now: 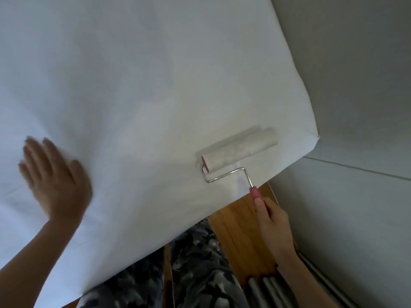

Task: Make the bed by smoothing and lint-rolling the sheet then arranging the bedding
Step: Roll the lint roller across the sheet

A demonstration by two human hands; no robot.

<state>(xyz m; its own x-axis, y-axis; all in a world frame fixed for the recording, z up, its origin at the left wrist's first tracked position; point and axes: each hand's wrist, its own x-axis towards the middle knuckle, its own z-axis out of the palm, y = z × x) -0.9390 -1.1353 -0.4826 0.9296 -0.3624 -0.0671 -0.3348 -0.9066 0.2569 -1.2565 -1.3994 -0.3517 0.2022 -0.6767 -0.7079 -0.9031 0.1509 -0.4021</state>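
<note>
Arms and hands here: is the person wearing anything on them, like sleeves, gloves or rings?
No. Both forearms are bare as far as the picture shows, with no sleeves, gloves, watch or bracelet. The left hand is blurred, so rings cannot be ruled out; none shows on the right hand.

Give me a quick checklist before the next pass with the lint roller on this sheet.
1. Right hand has a grip on the pink handle: ok.
2. Lint roller drum lies flat on the sheet: ok.
3. Left hand flat on the sheet, apart from the roller: ok.
4. Sheet around the roller free of wrinkles: ok.
5. Stickiness left on the drum: cannot tell.
</note>
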